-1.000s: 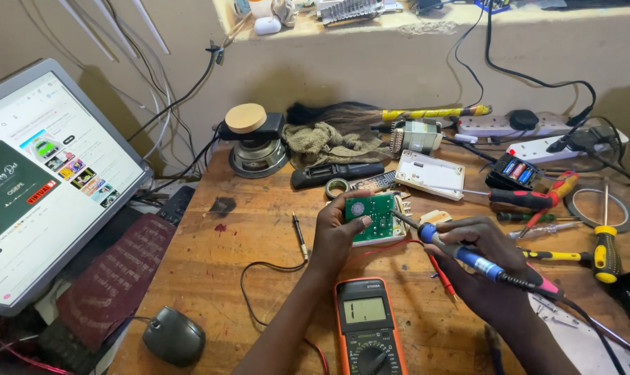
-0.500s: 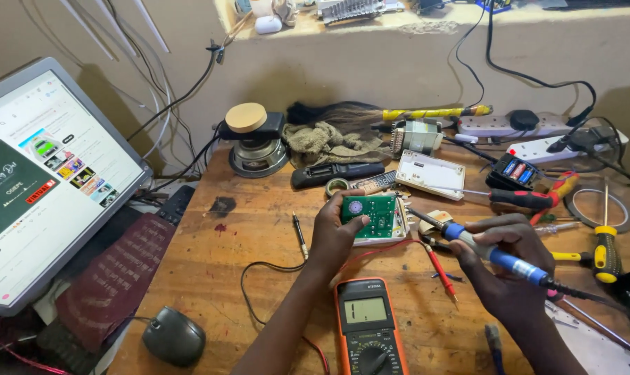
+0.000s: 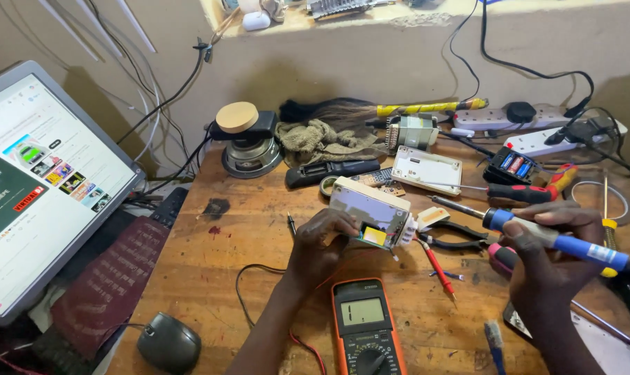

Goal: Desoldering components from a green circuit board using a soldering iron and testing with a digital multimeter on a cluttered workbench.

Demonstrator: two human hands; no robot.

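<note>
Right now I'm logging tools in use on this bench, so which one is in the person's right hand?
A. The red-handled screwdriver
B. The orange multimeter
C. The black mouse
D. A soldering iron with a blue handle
D: the right hand is closed round the blue-handled soldering iron, while the multimeter lies on the bench untouched.

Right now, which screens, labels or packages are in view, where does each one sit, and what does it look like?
Monitor: left edge, tilted; white page, small coloured pictures, dark green panel.
Meter: front centre by the left hand; orange case, grey display, black dial.
Yellow label: on the white box in the left hand.
Soldering iron: right hand; blue handle, pale label.
</note>
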